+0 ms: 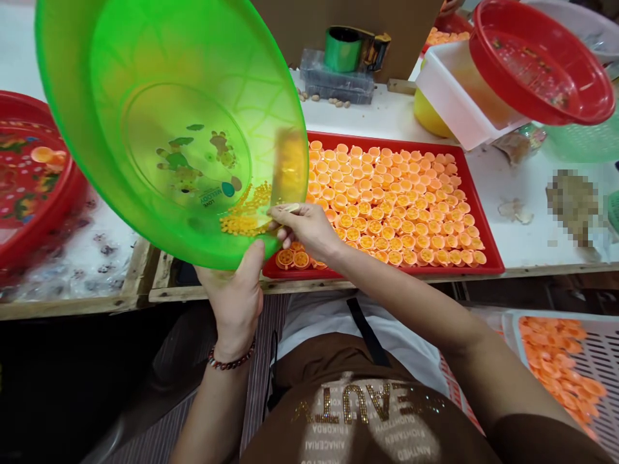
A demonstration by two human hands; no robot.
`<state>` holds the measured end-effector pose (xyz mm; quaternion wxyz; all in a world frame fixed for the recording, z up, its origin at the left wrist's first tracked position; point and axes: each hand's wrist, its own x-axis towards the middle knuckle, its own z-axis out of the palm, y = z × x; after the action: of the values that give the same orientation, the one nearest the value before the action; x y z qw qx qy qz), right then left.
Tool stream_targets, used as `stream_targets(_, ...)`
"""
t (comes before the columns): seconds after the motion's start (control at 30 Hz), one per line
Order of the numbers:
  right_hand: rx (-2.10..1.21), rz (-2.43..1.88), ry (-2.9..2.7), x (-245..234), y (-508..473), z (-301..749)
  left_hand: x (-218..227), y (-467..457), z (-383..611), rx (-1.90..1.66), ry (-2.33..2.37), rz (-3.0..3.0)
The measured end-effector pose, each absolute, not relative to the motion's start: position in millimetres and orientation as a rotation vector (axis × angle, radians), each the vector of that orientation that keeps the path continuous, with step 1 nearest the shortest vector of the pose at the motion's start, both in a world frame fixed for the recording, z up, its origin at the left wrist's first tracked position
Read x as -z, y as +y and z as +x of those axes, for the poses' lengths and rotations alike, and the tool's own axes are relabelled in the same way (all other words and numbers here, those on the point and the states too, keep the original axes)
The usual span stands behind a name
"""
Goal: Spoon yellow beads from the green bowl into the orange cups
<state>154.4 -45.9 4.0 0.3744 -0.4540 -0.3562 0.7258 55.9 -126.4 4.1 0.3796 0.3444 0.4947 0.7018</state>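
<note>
My left hand [236, 303], closed on the lower rim, holds a translucent green plastic basin [188, 148] tilted toward me. Small yellow pellets [242, 222] lie gathered at the basin's low side. Inside that side, my right hand [304, 225] pinches a small pale piece [289, 207], perhaps a scoop; its kind is unclear. Under my right wrist and beyond stands a red tray [481, 216] packed with orange cup-shaped pieces [387, 187]. Many nearer cups hold yellow bits; the basin and my right hand hide the tray's left part.
At left sits a red basin [68, 187] beside clear plastic bags [97, 251]. A green tape roll [342, 48] rests on a block [338, 80] at the back. Right of it are a white bin [464, 96] and another red basin [536, 58]. A crate [604, 354] of orange pieces stands lower right.
</note>
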Motion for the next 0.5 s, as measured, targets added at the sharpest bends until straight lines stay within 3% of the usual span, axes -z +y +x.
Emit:
stream_targets(0.2,-2.001,-1.155,-0.728,-23,-36,163,-6,-127,50,-1.852,1.262,0.72)
stream_targets(0.5,-1.502,-1.251,-1.167,-9,-25,213,-4,-124,21,-2.045,1.304,0.635)
